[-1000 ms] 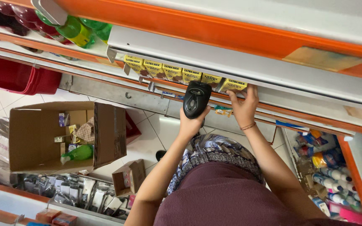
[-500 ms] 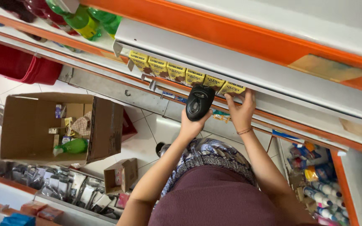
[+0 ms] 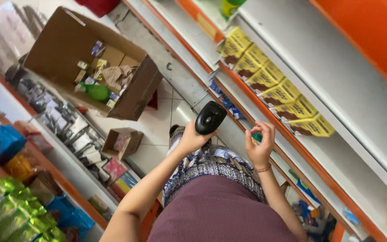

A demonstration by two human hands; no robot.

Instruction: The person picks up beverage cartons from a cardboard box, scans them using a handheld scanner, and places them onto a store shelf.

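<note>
Fingers, left hand point(image 3: 192, 139): curled tight round the grip of a black handheld scanner point(image 3: 210, 117), centre of the frame; the scanner's head points up toward the shelf edge.
Fingers, right hand point(image 3: 260, 142): loosely curled, thumb and fingertips near one another, a small green thing point(image 3: 257, 136) just behind them; whether they pinch it or only hover before it cannot be told.
Hidden or cut off: the scanner's grip is covered by the left palm; the green thing is mostly screened by the right hand; both arms run out of the lower edge.
Hard to make out: the lower shelf goods point(image 3: 312, 210) at lower right are a blur of blue and mixed colours.
Yellow boxes point(image 3: 274, 76): a row on the white shelf point(image 3: 337, 80), upper right of centre, just above the right hand.
Cardboard box point(image 3: 90, 67): open, on the tiled floor at upper left, with a green bottle point(image 3: 96, 91) and small packets inside.
Small carton point(image 3: 122, 142): left of the scanner, on the floor.
Green packets point(image 3: 10, 210): lower left corner, partly cut off.
</note>
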